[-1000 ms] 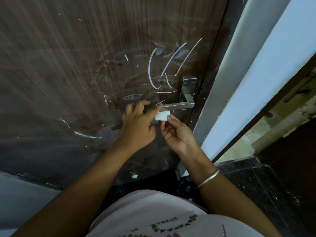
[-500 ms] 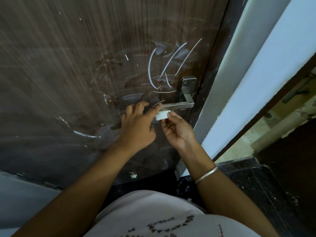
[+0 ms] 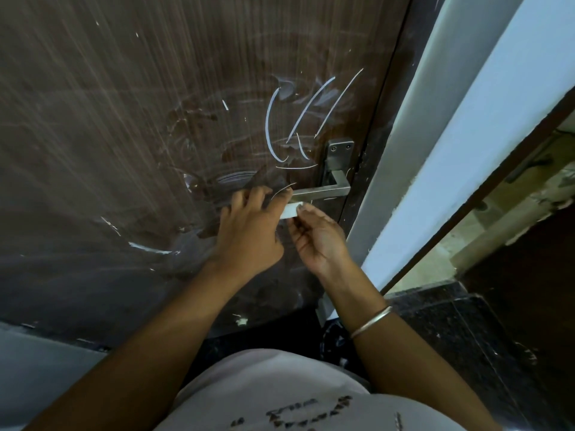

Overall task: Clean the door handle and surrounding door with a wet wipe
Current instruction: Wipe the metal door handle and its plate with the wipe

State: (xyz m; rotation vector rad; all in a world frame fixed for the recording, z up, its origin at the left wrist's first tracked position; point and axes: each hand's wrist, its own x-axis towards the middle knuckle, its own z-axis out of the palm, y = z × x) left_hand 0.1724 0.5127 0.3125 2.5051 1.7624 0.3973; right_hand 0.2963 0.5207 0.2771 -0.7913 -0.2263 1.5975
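A dark brown wooden door (image 3: 155, 119) fills the view, marked with white chalk-like curved lines (image 3: 298, 119) and smears. A silver lever handle (image 3: 323, 191) on a metal plate (image 3: 339, 154) sits at the door's right edge. Just under the lever's free end is a small folded white wet wipe (image 3: 289, 210). My left hand (image 3: 249, 228) and my right hand (image 3: 320, 241) both pinch it, left fingers on its left end, right fingertips on its right end. A metal bangle circles my right wrist.
A white door frame and pale blue wall (image 3: 466, 150) run diagonally on the right. Beyond it is a dark doorway with a tiled floor (image 3: 451, 250). Black speckled stone flooring (image 3: 451, 331) lies lower right. My pale shirt fills the bottom.
Both hands have lifted the wipe slightly upward, closer to the underside of the lever. The wipe looks more folded and narrower than a second ago.
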